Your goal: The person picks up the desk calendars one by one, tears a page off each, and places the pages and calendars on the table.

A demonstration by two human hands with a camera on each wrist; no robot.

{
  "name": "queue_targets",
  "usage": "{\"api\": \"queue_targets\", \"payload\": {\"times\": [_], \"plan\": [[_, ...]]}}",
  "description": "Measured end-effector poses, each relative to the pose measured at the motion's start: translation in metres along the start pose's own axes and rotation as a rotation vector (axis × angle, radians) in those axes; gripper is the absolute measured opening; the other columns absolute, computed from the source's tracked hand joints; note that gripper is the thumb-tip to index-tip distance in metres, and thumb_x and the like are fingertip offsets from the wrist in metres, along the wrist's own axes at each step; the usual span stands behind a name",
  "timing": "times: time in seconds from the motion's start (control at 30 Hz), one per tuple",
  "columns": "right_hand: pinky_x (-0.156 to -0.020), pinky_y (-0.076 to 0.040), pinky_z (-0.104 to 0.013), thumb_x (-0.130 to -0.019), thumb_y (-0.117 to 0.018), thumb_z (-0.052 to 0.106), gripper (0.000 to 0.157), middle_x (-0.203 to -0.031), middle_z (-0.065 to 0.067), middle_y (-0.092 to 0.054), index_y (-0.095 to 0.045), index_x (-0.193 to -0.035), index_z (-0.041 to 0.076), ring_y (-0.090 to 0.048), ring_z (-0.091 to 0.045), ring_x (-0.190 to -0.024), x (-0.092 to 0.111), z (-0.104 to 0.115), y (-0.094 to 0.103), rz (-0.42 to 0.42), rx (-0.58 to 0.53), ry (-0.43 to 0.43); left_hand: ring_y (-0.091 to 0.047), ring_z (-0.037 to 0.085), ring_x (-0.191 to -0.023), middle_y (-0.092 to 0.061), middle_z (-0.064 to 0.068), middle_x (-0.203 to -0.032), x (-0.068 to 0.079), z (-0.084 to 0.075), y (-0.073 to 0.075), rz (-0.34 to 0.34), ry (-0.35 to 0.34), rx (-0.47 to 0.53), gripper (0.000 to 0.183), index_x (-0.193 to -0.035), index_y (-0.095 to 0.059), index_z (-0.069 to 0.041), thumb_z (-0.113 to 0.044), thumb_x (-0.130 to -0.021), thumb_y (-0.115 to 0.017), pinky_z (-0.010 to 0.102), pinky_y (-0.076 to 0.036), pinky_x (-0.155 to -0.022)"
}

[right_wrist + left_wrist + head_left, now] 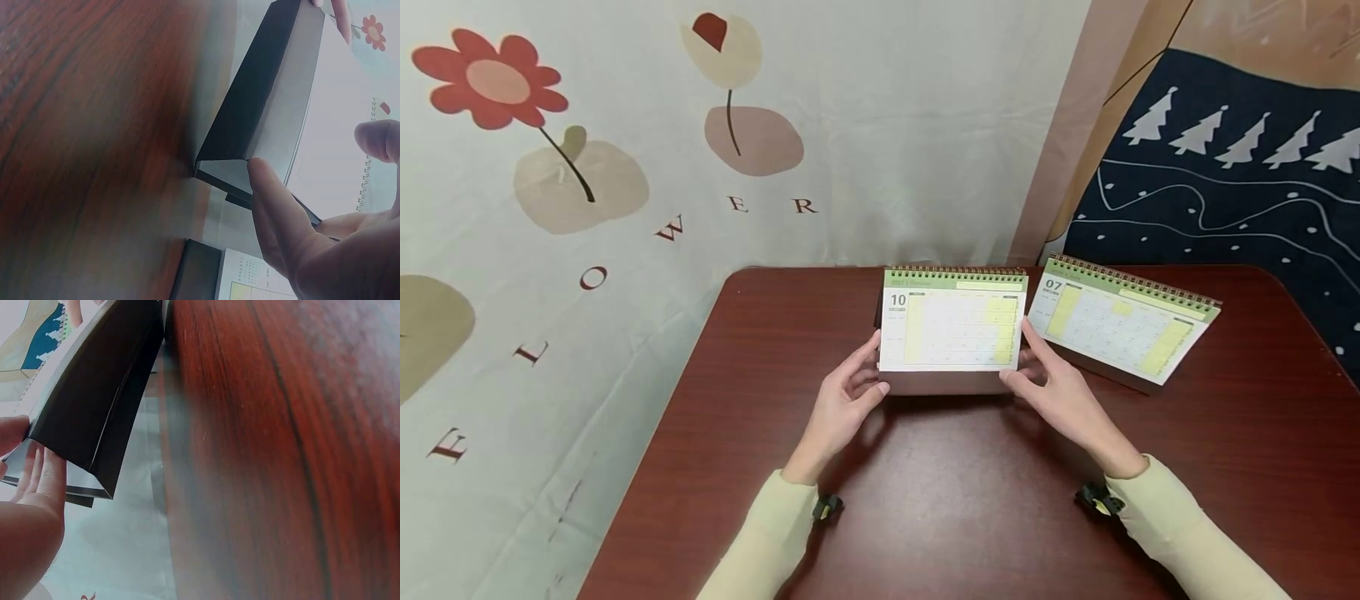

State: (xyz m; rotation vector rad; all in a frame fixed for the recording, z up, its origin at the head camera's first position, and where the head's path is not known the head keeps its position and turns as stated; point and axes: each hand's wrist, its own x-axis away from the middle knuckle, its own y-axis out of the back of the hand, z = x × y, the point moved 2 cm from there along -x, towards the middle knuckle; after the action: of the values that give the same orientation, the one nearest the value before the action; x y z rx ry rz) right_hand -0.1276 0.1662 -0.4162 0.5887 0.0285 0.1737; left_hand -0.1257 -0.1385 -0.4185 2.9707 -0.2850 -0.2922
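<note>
1. I have the October desk calendar [951, 329] between both hands, near the far edge of the brown table [925, 508], page side toward me.
2. Left hand [841, 404]: clamped on the calendar's left end. Thumb is at the lower left corner, other fingers reach round that side; in the left wrist view some go into the open end of the stand.
3. Right hand [1063, 400]: clamped on the right end. Thumb is on the lower right corner, index along the right edge, pointing up.
4. So the calendar lies right of my left hand, left of my right hand, touching both.
5. Wrist views show backdrop between part of its dark base and the table; I read that base as raised there. How high, can't tell.
6. July desk calendar [1123, 321] stands on the table just right of the held one, turned at an angle. Can't tell if my right fingers touch it.
7. Pale flower cloth [895, 142] behind; navy tree cloth [1217, 196] far right.
</note>
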Motion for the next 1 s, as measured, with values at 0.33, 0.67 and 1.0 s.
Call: {"api": "queue_targets", "payload": {"times": [0.33,0.67,1.0], "plan": [[-0.080,-0.049,-0.037,-0.094,-0.059,0.046,0.080,-0.121,-0.007,-0.058,-0.013,-0.155,0.027,-0.061,-0.020,-0.101,-0.002,-0.002,0.002,0.007,-0.001,0.006,-0.064,0.023,-0.098,-0.063,0.011,-0.117,0.000,0.002,-0.002,-0.047,0.054,-0.075,0.072,-0.144,-0.046,-0.033,0.004,-0.086,-0.069,0.033,-0.053,-0.084],[-0.080,-0.048,-0.039,-0.095,-0.057,0.044,0.075,-0.123,-0.008,-0.058,-0.016,-0.155,0.026,-0.061,-0.022,-0.101,-0.002,0.000,0.006,0.005,0.010,0.028,-0.064,0.024,-0.094,-0.067,0.019,-0.113,0.003,-0.029,-0.007,0.027,0.065,-0.058,0.058,-0.141,-0.044,-0.002,0.010,-0.087,-0.063,0.031,-0.052,-0.085],[-0.080,-0.049,-0.042,-0.096,-0.057,0.038,0.072,-0.127,-0.009,-0.052,-0.022,-0.155,0.017,-0.057,-0.022,-0.105,-0.002,0.001,0.006,-0.046,0.107,0.110,-0.063,0.020,-0.088,-0.068,0.018,-0.110,0.003,-0.035,-0.008,0.037,0.071,-0.029,0.058,-0.141,-0.044,-0.002,0.010,-0.087,-0.061,0.027,-0.052,-0.082]]}}
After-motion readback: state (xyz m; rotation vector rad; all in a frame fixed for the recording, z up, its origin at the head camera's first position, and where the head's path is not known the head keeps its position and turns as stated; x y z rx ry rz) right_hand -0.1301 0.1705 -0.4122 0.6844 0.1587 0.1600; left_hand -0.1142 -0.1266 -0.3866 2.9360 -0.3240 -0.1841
